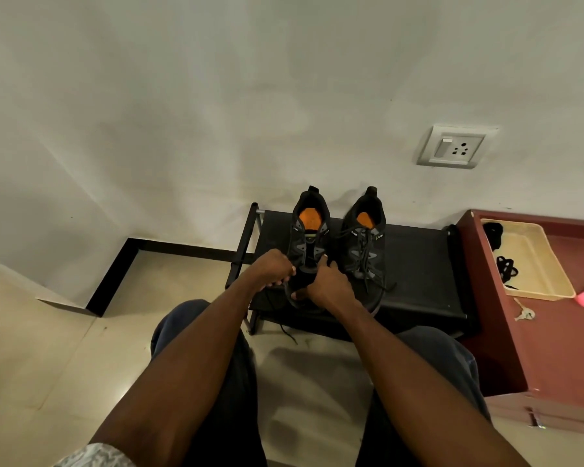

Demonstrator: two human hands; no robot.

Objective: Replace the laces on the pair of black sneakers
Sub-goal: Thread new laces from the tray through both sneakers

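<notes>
Your left hand (273,268) and right hand (327,284) both curl round the toe of the unlaced black mesh sneaker (309,244), standing beside its laced twin (364,246) on the low black rack (418,264).

Two black sneakers side by side on a black rack (418,264): left sneaker (309,227) unlaced, gripped at its toe by left hand (274,269) and right hand (327,284); right sneaker (364,244) laced. Beige tray (550,261) with black laces (505,268) on red cabinet (553,332).
</notes>
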